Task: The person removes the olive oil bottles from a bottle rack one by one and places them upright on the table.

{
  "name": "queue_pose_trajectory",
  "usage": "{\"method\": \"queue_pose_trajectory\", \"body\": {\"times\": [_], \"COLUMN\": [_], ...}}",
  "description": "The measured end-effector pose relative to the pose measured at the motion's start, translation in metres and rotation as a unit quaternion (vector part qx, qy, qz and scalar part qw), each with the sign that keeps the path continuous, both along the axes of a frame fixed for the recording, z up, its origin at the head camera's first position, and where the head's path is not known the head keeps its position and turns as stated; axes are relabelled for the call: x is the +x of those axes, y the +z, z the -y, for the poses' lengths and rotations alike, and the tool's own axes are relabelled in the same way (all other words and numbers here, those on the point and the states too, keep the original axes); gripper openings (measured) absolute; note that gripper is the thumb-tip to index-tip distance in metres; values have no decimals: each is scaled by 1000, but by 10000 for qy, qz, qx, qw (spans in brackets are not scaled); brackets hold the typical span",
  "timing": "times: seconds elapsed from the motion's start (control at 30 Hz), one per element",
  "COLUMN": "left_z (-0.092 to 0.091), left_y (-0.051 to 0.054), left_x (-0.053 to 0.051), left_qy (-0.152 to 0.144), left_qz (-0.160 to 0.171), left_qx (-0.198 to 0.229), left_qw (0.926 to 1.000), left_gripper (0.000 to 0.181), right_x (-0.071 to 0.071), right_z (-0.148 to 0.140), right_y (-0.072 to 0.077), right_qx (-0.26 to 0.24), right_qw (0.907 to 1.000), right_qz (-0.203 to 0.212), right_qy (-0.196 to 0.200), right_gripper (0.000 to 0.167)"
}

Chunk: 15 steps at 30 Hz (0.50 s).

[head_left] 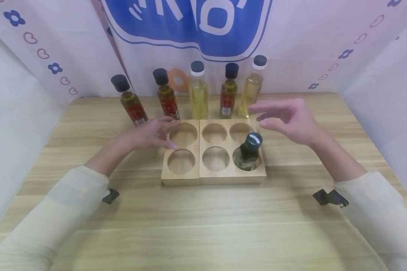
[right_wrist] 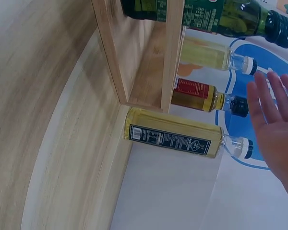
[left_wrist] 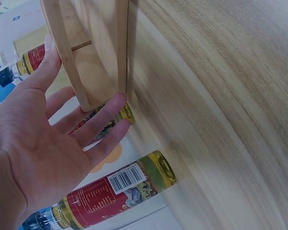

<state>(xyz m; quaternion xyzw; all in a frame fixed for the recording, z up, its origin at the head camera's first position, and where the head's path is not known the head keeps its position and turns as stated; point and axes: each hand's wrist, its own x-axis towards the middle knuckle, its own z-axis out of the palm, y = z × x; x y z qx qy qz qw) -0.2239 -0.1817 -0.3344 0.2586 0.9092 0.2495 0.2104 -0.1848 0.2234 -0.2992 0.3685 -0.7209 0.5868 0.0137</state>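
Observation:
A wooden rack (head_left: pixel 180 181) with two rows of round holes stands on the table. A dark green bottle (head_left: pixel 249 151) sits in its front right hole. My left hand (head_left: pixel 149 134) rests against the rack's left end, thumb and fingers spread and loosely extended, as the left wrist view also shows. Behind the rack's right end my right hand (head_left: pixel 293 121) hovers, fingers extended and nothing held. Nearest to it is a clear bottle of pale yellow oil (head_left: pixel 252 89) with a black and white cap. In the right wrist view the hand (right_wrist: pixel 278 129) appears apart from this bottle (right_wrist: pixel 173 134).
Behind the rack stand a red-labelled bottle (head_left: pixel 133 107) at far left, another red-labelled bottle (head_left: pixel 167 99), a pale oil bottle (head_left: pixel 199 96) and a third red-labelled bottle (head_left: pixel 228 96). A printed cloth (head_left: pixel 291 75) hangs along the back edge of the wooden table (head_left: pixel 203 226).

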Motion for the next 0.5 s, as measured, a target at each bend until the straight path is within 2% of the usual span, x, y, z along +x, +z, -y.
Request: {"method": "queue_pose_trajectory", "body": {"times": [0.2, 0.33, 0.5], "left_z": [0, 0, 0], "left_y": [0, -2, -1], "left_x": [1, 0, 1], "left_qy": [40, 45, -25], "left_qz": [-14, -39, -69], "left_qx": [-21, -27, -12], "left_qw": [10000, 10000, 10000], "left_gripper": [88, 88, 88], "right_x": [4, 8, 8], "right_z": [1, 1, 1], "right_y": [-1, -5, -11], "right_qx": [299, 524, 447], "right_qw": [9931, 9906, 9898], "right_qz": [-67, 59, 213], "right_qy": [1131, 1265, 1338], "right_gripper": [45, 48, 45]}}
